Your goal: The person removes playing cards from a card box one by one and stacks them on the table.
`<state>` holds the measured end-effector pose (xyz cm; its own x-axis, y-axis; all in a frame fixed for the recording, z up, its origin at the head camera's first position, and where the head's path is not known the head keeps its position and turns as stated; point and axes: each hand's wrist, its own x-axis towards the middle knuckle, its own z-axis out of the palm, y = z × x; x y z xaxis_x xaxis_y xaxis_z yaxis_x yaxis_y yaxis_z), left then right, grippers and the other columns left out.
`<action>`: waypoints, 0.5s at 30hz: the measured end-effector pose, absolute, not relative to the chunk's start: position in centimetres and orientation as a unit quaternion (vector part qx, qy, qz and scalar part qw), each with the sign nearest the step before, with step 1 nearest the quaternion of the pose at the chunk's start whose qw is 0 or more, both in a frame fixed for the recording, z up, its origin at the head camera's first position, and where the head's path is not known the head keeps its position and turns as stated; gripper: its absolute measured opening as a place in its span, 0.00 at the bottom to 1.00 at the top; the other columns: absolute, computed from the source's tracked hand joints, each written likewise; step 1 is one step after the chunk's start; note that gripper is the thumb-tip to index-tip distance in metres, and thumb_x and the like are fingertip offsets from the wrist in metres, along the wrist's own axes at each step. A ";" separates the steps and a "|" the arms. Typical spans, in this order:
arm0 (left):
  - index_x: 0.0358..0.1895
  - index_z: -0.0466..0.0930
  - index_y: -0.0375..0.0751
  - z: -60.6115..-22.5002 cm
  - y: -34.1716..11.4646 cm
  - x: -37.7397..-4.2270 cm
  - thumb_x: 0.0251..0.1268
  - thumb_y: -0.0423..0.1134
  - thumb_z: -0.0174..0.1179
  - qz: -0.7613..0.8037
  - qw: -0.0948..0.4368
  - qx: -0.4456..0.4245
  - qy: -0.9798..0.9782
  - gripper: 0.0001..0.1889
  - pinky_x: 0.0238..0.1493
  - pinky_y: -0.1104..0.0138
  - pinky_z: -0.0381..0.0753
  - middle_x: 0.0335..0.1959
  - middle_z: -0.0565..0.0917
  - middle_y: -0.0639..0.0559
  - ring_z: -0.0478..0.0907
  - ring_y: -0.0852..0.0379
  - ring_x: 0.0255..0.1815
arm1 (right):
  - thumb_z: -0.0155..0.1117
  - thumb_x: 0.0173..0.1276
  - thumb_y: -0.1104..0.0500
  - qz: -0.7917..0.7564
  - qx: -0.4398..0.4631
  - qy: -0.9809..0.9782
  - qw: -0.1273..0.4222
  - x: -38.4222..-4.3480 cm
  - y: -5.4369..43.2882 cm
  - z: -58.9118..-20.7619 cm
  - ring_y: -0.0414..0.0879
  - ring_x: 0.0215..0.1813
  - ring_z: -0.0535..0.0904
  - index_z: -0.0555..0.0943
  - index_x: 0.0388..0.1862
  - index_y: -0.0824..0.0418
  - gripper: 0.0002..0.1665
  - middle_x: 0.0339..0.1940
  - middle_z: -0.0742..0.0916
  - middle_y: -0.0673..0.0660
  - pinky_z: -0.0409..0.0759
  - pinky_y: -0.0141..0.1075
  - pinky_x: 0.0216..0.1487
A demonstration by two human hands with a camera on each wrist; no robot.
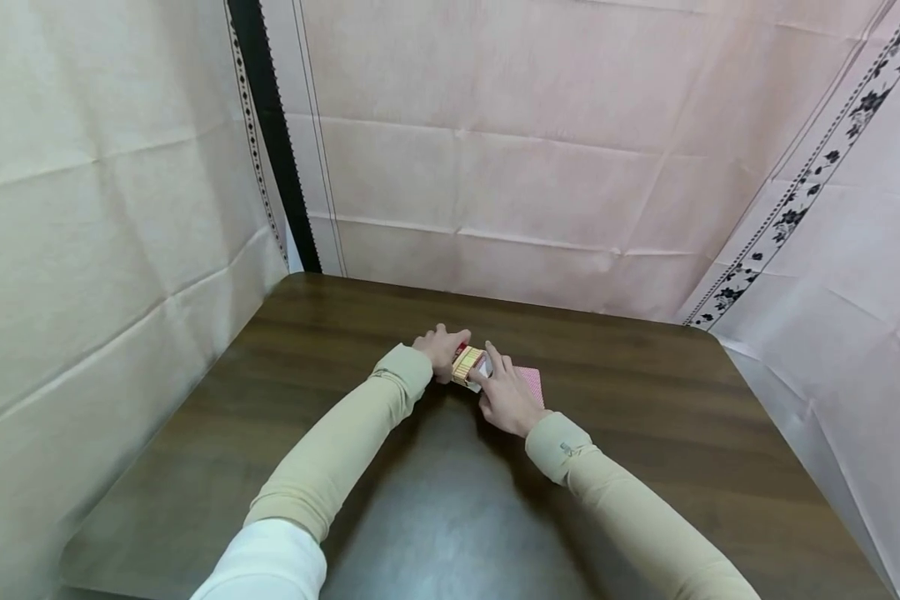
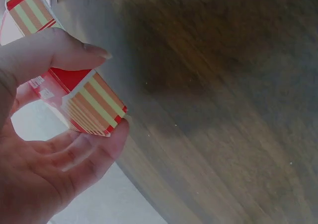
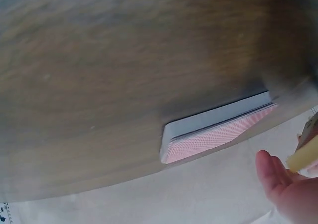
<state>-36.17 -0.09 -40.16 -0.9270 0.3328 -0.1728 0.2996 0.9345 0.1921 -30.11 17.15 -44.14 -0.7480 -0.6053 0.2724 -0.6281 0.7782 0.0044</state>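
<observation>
My left hand (image 1: 441, 350) grips a red and yellow striped card box (image 1: 467, 365) above the table. In the left wrist view, the thumb lies across the box (image 2: 94, 105) and the fingers curl under its far side. My right hand (image 1: 508, 395) is at the box's other end, its thumb overlapping the box and its other fingers extended. The right wrist view shows that hand (image 3: 293, 194) only in part, beside a yellow part of the box (image 3: 303, 159). A deck of pink-backed playing cards (image 3: 213, 129) lies on the table just beyond my right hand.
The dark wooden table (image 1: 645, 417) has a rounded far edge. Pale cloth (image 1: 495, 183) hangs behind it and along both sides, with a floral black border at the right.
</observation>
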 end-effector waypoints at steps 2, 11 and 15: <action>0.55 0.66 0.54 -40.4 -0.6 -36.1 0.39 0.28 0.72 0.083 0.101 0.152 0.980 0.37 0.40 0.56 0.76 0.54 0.69 0.40 0.72 0.45 0.45 | 0.58 0.59 0.64 0.057 0.334 -0.932 0.131 -29.9 17.2 -44.2 0.65 0.58 0.71 0.77 0.60 0.56 0.26 0.73 0.61 0.74 0.75 0.52 0.57; 0.56 0.65 0.53 -40.5 -1.3 -36.4 0.44 0.29 0.71 0.089 0.112 0.140 0.980 0.34 0.48 0.53 0.73 0.55 0.68 0.39 0.70 0.43 0.50 | 0.66 0.64 0.49 0.101 0.324 -0.927 0.160 -30.1 16.9 -43.7 0.60 0.60 0.73 0.80 0.46 0.59 0.17 0.64 0.74 0.67 0.73 0.52 0.61; 0.58 0.65 0.53 -40.6 -1.4 -36.1 0.43 0.30 0.71 0.094 0.126 0.140 0.978 0.36 0.51 0.52 0.73 0.56 0.67 0.38 0.69 0.42 0.51 | 0.68 0.62 0.45 0.090 0.309 -0.936 0.141 -30.2 16.4 -43.5 0.57 0.56 0.75 0.77 0.41 0.58 0.20 0.57 0.78 0.64 0.76 0.51 0.57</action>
<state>-36.10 -1.37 -40.61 -0.9292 0.2966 -0.2206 0.2493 0.9434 0.2187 -30.22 16.36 -43.48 -0.7691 -0.5533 0.3200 -0.6042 0.7927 -0.0815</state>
